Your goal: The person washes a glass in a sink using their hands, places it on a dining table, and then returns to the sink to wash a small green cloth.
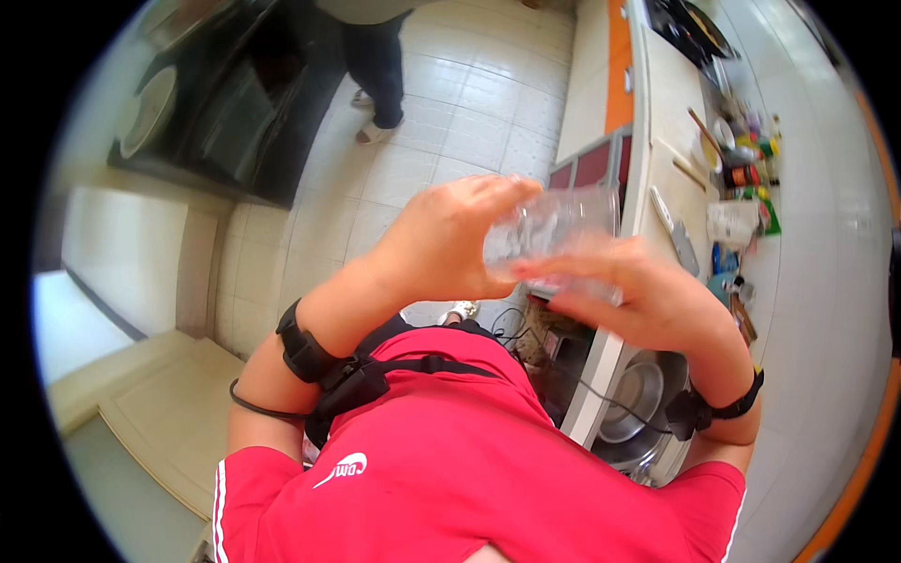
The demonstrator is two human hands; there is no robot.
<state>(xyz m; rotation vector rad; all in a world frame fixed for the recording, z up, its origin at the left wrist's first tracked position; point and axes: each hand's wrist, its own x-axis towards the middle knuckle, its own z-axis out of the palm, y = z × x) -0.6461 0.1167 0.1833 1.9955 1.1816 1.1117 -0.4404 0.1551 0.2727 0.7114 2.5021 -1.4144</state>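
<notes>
A clear plastic container (563,211) is held up in front of my body, above the gap between the floor and the counter. My left hand (450,236) grips it from the left, its fingers over the far side and its thumb along the near side. My right hand (623,285) is at the container's near right part, fingers and thumb reaching across it. That hand is blurred, so whether it grips the plastic or only touches it is unclear. What the container holds, if anything, cannot be made out.
A counter (672,119) along the right bears a knife or cleaver (672,229), bottles and packets, and a pan (704,28). A metal basin (633,401) sits in the sink. A cable (612,401) hangs by my right arm. Another person (376,77) stands at the far left.
</notes>
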